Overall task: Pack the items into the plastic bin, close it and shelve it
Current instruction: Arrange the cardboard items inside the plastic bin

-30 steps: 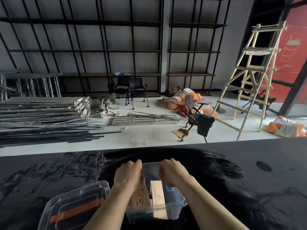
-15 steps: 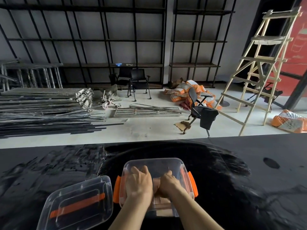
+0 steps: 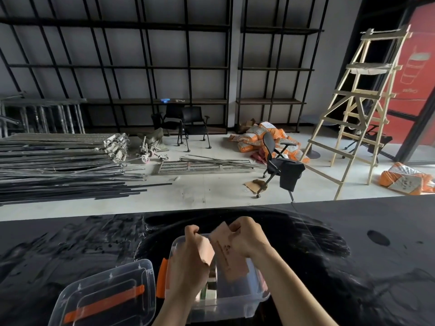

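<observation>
Still packing: my left hand [image 3: 188, 262] and right hand [image 3: 247, 238] each grip a card [image 3: 231, 257] over the open bin [image 3: 235, 300]; lid [image 3: 106, 295] off at lower left, shelving undone.

left hand [image 3: 188, 260] and right hand [image 3: 247, 238] gripping cards above bin [image 3: 235, 302]; lid [image 3: 106, 295] beside

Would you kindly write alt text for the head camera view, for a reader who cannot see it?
Two bare hands hold tan cardboard pieces over an open clear plastic bin on a black table: the left hand grips a small piece, the right hand a longer printed card. The bin's lid, with an orange handle, lies to the left; a wooden ladder stands behind.
</observation>
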### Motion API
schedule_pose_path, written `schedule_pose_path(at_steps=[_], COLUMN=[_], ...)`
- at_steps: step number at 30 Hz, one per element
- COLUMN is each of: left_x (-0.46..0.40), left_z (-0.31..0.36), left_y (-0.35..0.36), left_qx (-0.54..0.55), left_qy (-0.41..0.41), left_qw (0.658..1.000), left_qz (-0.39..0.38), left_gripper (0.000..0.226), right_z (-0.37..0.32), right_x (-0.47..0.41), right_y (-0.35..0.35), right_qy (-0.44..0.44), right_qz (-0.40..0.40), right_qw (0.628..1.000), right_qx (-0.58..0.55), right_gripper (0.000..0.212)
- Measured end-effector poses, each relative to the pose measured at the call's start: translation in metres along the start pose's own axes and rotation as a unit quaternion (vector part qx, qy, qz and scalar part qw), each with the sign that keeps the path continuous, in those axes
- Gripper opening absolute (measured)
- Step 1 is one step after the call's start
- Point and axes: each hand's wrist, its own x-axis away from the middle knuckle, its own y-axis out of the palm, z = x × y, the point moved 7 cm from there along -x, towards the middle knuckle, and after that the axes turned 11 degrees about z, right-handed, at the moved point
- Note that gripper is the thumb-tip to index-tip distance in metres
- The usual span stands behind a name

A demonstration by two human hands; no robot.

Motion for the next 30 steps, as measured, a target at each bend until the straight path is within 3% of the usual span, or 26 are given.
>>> schedule_pose_path(at_steps=[3, 6, 10, 13, 15, 18, 20, 22, 25, 30], left_x=[-0.009, -0.014, -0.009, -0.002, -0.002, -0.011, -0.013, -0.013, -0.011, -0.023], left_z=[-0.003, 0.005, 0.013, 0.027, 0.033, 0.02, 0.014, 0.018, 0.024, 0.018], left_y=[-0.008, -0.006, -0.006, -0.001, -0.001, -0.001, -0.008, -0.008, 0.0, -0.007], left_qx=[0.186, 0.323, 0.374, 0.398, 0.368, 0.294, 0.343, 0.412, 0.483, 0.454], left_qy=[-0.117, -0.167, -0.236, -0.209, -0.162, -0.14, -0.158, -0.169, -0.171, -0.108], left_qw=[0.975, 0.932, 0.896, 0.893, 0.916, 0.945, 0.926, 0.894, 0.859, 0.884], left_qz=[0.014, 0.007, 0.045, 0.022, -0.007, -0.015, 0.024, 0.035, 0.019, -0.029], left_gripper=[0.056, 0.062, 0.023, 0.023, 0.012, 0.025, 0.02, 0.011, 0.013, 0.019], right_z=[0.008, 0.017, 0.015, 0.009, 0.009, 0.019, 0.015, -0.001, -0.022, -0.027], right_x=[0.004, 0.008, 0.01, 0.013, 0.015, 0.016, 0.02, 0.026, 0.031, 0.033], right_y=[0.014, 0.031, 0.04, 0.041, 0.036, 0.031, 0.038, 0.044, 0.041, 0.035], right_qy=[0.072, 0.123, 0.122, 0.095, 0.068, 0.066, 0.057, -0.033, -0.152, -0.196], right_qz=[-0.006, 0.031, 0.084, 0.086, 0.085, 0.064, -0.009, -0.073, -0.083, -0.088], right_qw=[0.976, 0.943, 0.932, 0.931, 0.937, 0.928, 0.912, 0.931, 0.943, 0.943], right_qx=[-0.206, -0.307, -0.332, -0.343, -0.333, -0.362, -0.406, -0.356, -0.283, -0.255], right_gripper=[0.026, 0.017, 0.016, 0.014, 0.018, 0.032, 0.03, 0.02, 0.012, 0.015])
